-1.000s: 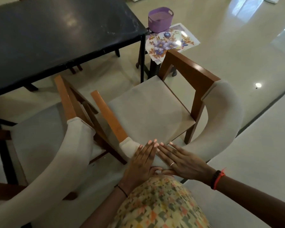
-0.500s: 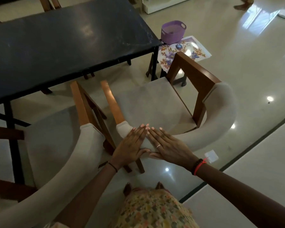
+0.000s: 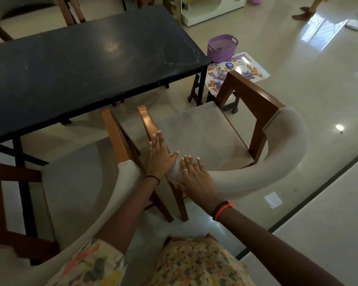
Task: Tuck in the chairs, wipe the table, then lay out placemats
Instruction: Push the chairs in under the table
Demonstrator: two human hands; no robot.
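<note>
Beige-padded chair (image 3: 256,178) is set short of the black tabletop (image 3: 81,65), seat not yet tucked under | left hand (image 3: 160,155) is laid flat along the wooden armrest (image 3: 147,120), right hand (image 3: 194,178) flat on the backrest, fingers straight, nothing gripped, seemingly for pushing | floral placemats (image 3: 236,71) are kept just beside the tabletop's end.

Dim room; window glare on glossy floor (image 3: 310,83) (edges bowed, soft).
</note>
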